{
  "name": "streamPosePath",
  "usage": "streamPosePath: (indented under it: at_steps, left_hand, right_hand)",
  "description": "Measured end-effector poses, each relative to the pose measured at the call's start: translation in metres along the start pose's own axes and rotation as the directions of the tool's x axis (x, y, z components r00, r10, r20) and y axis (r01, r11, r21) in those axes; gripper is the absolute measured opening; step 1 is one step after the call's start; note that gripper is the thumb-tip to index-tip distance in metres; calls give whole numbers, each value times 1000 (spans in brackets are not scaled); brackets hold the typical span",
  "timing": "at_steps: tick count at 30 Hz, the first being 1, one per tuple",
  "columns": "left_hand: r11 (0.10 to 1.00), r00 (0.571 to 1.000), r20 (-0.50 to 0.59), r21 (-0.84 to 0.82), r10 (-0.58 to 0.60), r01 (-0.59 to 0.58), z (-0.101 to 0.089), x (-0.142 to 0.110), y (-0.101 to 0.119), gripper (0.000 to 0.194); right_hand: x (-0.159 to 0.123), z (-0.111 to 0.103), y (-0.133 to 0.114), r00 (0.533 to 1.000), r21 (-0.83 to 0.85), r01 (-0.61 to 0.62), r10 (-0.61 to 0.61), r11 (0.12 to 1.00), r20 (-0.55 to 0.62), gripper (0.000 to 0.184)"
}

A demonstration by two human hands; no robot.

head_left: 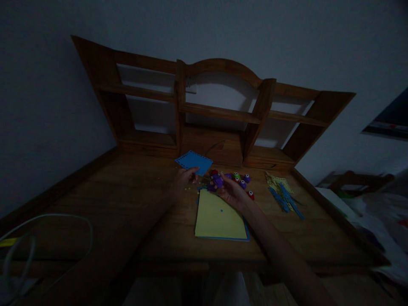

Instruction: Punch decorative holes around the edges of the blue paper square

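In the head view, my left hand [187,176] pinches the near corner of a blue sheet of paper [192,160] with small holes punched along its edges. My right hand [232,192] is wrapped round a purple craft punch [218,181], apart from the blue sheet. Below the hands lies a stack of yellow paper [218,223] with blue sheets under it and a tiny blue cut-out on top. Small blue and yellow bits are scattered on the desk between my hands.
Several other punches, including a green one [236,175] and a red one [250,195], stand beyond my right hand. Punched yellow sheets and blue strips [283,197] lie to the right. A wooden shelf unit [219,111] backs the desk. A white cable [63,215] loops at left.
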State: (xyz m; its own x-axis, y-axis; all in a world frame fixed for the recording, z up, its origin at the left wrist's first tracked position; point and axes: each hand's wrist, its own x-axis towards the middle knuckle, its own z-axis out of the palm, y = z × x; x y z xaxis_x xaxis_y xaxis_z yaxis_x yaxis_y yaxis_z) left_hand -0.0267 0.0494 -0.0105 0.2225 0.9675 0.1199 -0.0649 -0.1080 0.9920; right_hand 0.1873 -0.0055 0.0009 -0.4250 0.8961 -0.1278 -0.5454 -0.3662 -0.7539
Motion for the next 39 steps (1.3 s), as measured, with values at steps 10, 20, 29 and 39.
streamPosePath:
  at_steps: [10, 20, 29, 39]
  left_hand:
    - [995, 986, 134, 34, -102, 98, 19, -15, 8, 46]
    - [999, 978, 201, 28, -47, 43, 24, -18, 8, 43]
    - [997, 974, 223, 68, -36, 22, 21, -15, 5, 45]
    - [997, 975, 221, 67, 16, -32, 23, -17, 6, 46]
  right_hand:
    - [1, -3, 2, 999, -56, -3, 0, 998, -52, 27]
    - [0, -3, 2, 996, -140, 7, -20, 990, -87, 27]
    - [0, -6, 5, 993, -207, 7, -31, 978, -112, 29]
    - [-3, -5, 4, 995, -217, 16, -36, 976, -89, 27]
